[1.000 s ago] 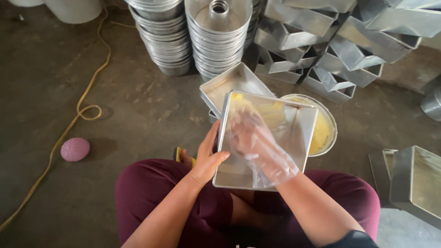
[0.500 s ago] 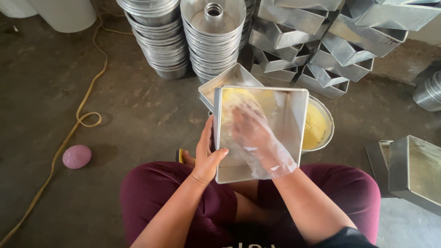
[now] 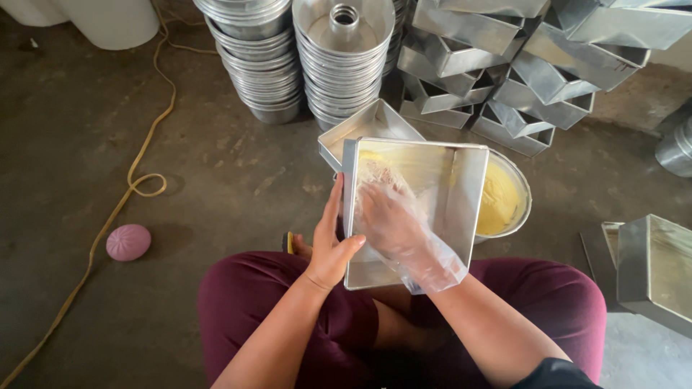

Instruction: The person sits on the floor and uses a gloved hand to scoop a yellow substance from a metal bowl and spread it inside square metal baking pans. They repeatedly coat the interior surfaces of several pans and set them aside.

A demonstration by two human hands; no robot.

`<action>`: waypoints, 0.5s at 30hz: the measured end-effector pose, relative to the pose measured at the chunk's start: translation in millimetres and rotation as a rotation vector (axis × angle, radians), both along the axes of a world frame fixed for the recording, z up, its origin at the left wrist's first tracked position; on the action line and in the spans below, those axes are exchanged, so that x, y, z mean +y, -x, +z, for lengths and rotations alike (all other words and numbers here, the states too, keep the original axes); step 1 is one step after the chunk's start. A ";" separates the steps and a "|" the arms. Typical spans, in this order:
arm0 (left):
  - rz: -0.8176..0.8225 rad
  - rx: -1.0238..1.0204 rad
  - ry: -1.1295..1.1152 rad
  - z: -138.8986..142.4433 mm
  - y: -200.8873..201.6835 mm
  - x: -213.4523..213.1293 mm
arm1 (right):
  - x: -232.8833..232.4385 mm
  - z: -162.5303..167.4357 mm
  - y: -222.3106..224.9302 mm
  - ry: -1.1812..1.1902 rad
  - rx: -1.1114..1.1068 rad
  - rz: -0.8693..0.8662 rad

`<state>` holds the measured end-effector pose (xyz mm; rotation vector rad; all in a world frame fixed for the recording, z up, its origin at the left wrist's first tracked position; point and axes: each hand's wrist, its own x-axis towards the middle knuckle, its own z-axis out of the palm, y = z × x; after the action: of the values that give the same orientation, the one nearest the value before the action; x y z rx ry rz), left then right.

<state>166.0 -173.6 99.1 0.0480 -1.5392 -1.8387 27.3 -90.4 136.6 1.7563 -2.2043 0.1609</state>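
A square metal baking pan (image 3: 440, 180) is held tilted above my lap, its inside facing me. My left hand (image 3: 330, 248) grips its left rim. My right hand (image 3: 393, 223), covered by a clear plastic bag used as a glove, presses flat against the pan's inner bottom, with yellowish grease smeared near it. Just behind the pan stands a round metal bowl of yellow grease (image 3: 501, 202), partly hidden by the pan. Another square pan (image 3: 360, 130) lies on the floor behind the held one.
Stacks of round tins (image 3: 256, 65) and ring-shaped tube pans (image 3: 344, 50) stand at the back, with piled square pans (image 3: 504, 79) to their right. More pans (image 3: 652, 263) sit at my right. A yellow cord (image 3: 137, 180) and a pink ball (image 3: 128, 242) lie left.
The pan has turned and shifted slightly in my hands. My gloved right hand has slid across its inner bottom towards the left side.
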 end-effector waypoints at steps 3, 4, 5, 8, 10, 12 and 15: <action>0.037 0.004 0.013 0.4 0.8 3.6 | 2.8 -11.2 10.9 0.233 -0.089 -0.011; 0.061 0.007 0.024 1.2 1.9 4.5 | 5.2 -15.7 20.0 0.353 -0.043 -0.006; 0.085 0.009 0.036 2.2 2.9 5.2 | 8.2 -20.9 29.9 0.473 0.003 -0.002; 0.063 0.029 -0.078 5.3 3.9 5.8 | 22.9 -33.7 61.5 0.533 -0.262 0.040; 0.064 0.042 -0.024 6.1 8.0 8.8 | 28.9 -36.8 74.0 0.544 -0.329 0.007; 0.077 0.029 -0.016 5.9 13.4 9.1 | 32.5 -32.5 74.7 0.514 -0.318 -0.022; 0.085 -0.036 -0.061 3.9 21.6 3.6 | 31.6 -14.0 55.5 0.310 -0.357 -0.089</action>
<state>144.4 -170.0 103.0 0.1740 -1.4825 -1.8264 -28.2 -58.8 122.7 1.5480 -2.3307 0.8047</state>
